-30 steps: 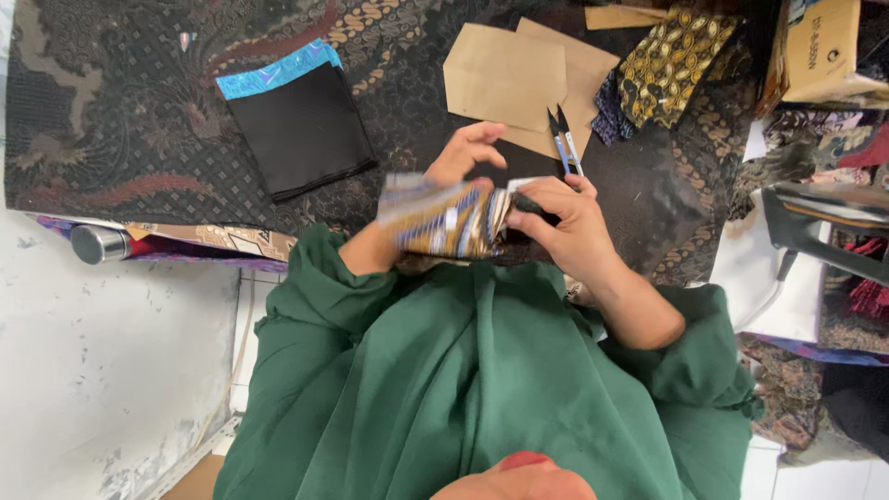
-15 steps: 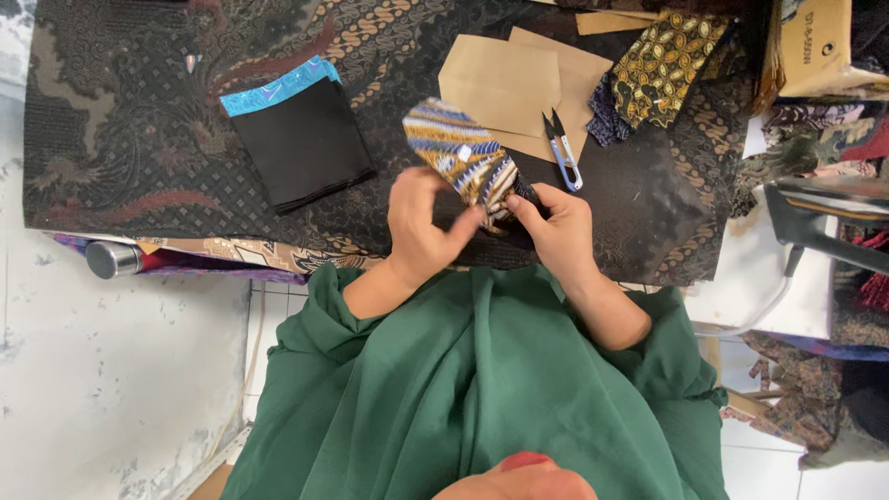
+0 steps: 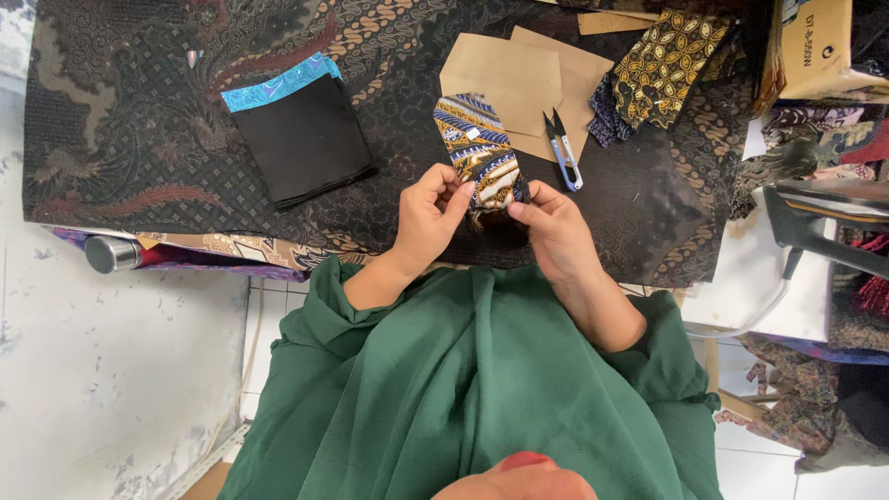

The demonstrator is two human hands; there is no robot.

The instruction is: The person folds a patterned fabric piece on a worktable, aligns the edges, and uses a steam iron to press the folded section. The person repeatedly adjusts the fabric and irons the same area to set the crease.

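Observation:
My left hand and my right hand both pinch the near end of a small patterned fabric piece with blue, gold and white stripes. It points away from me over a dark patterned cloth that covers the table. A small white tag shows on its upper part. Blue-handled thread snips lie just right of it, partly on brown paper pattern pieces.
A folded black cloth with a turquoise edge lies at the left. Gold-on-black fabric scraps and a cardboard box sit at the upper right. A metal flask lies at the table's left edge. An iron rests at the right.
The fabric piece has swung from lying sideways in front of me to pointing straight away. My left hand moved from above it to its near end, beside my right hand.

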